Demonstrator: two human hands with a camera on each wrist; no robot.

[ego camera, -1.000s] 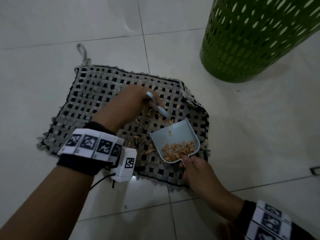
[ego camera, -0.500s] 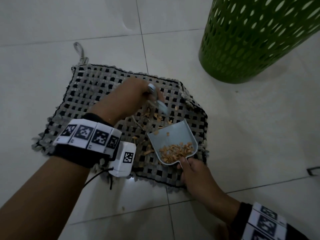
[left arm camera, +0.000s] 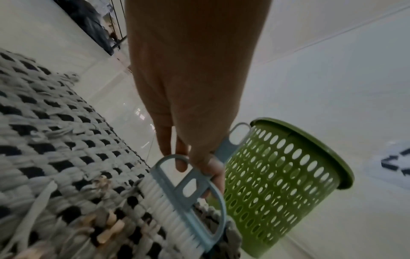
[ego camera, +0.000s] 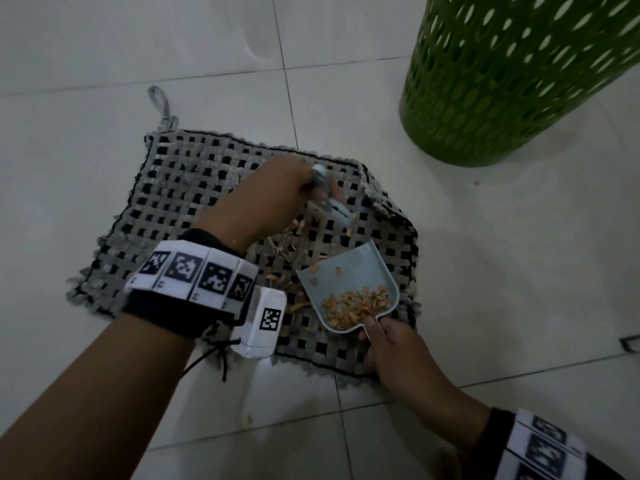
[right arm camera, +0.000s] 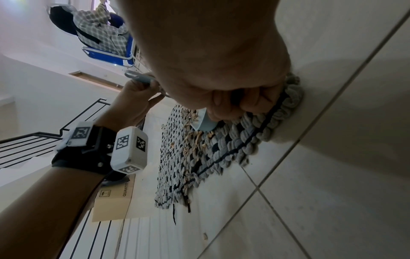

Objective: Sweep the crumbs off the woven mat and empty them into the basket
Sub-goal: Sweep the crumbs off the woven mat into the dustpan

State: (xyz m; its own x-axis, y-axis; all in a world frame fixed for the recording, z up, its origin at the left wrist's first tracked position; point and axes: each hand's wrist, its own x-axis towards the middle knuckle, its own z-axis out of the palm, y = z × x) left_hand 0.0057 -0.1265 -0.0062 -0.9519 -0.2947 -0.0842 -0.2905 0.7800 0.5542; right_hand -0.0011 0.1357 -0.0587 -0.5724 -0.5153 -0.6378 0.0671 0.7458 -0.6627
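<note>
A grey and black woven mat [ego camera: 194,188] [left arm camera: 44,140] [right arm camera: 199,163] lies on the tiled floor. My left hand [ego camera: 277,188] [left arm camera: 193,157] grips a small blue brush [ego camera: 334,209] [left arm camera: 182,206] by its handle, white bristles down near the mat's far right part. My right hand [ego camera: 391,348] [right arm camera: 233,101] holds the handle of a pale blue dustpan [ego camera: 360,271] [right arm camera: 205,122], which rests on the mat with a heap of orange crumbs [ego camera: 356,306] inside. Loose crumbs [ego camera: 294,251] [left arm camera: 108,227] lie between brush and pan. The green perforated basket [ego camera: 512,74] [left arm camera: 277,184] stands at the far right.
White floor tiles [ego camera: 502,271] surround the mat. A single crumb [ego camera: 248,418] lies on the floor near me. In the right wrist view a cardboard box [right arm camera: 115,198], a black railing [right arm camera: 29,149] and a blue chair [right arm camera: 111,57] with clothes stand further off.
My left hand has drawn the brush back a little toward the mat's far edge, lifting away from the pan. The dustpan and my right hand have stayed in place.
</note>
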